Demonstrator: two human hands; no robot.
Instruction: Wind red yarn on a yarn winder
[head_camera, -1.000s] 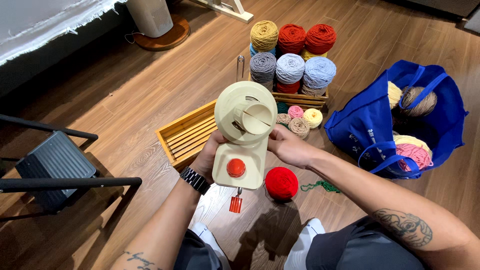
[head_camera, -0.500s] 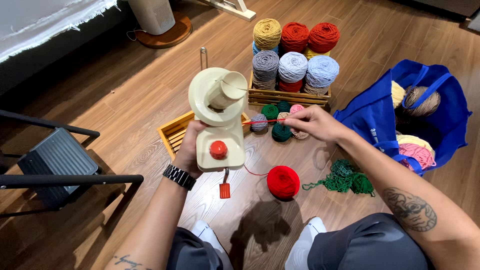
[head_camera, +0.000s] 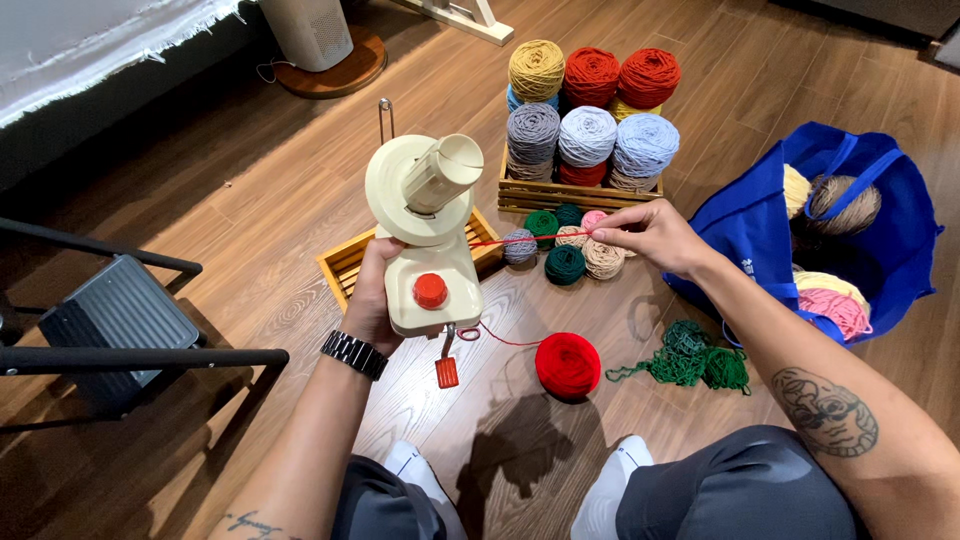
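My left hand (head_camera: 372, 295) grips the body of a cream yarn winder (head_camera: 425, 235) with a red knob and a red clamp handle, held upright above the floor. My right hand (head_camera: 645, 235) pinches a red yarn strand (head_camera: 525, 240) that is pulled taut from the winder's spool to my fingers. A red yarn ball (head_camera: 567, 364) lies on the wooden floor below, with a loose strand running up to the winder. A tangle of green yarn (head_camera: 690, 365) lies just right of it.
A wooden crate (head_camera: 580, 190) holds several stacked yarn balls. Small yarn balls (head_camera: 565, 262) lie in front of it. An empty slatted crate (head_camera: 345, 265) sits behind the winder. A blue bag (head_camera: 760, 225) with yarn stands right. A black stool (head_camera: 110, 320) is at left.
My right hand has drawn the red strand further right, away from the winder, and the winder has turned and shifted slightly left. The green yarn tangle has come into view.
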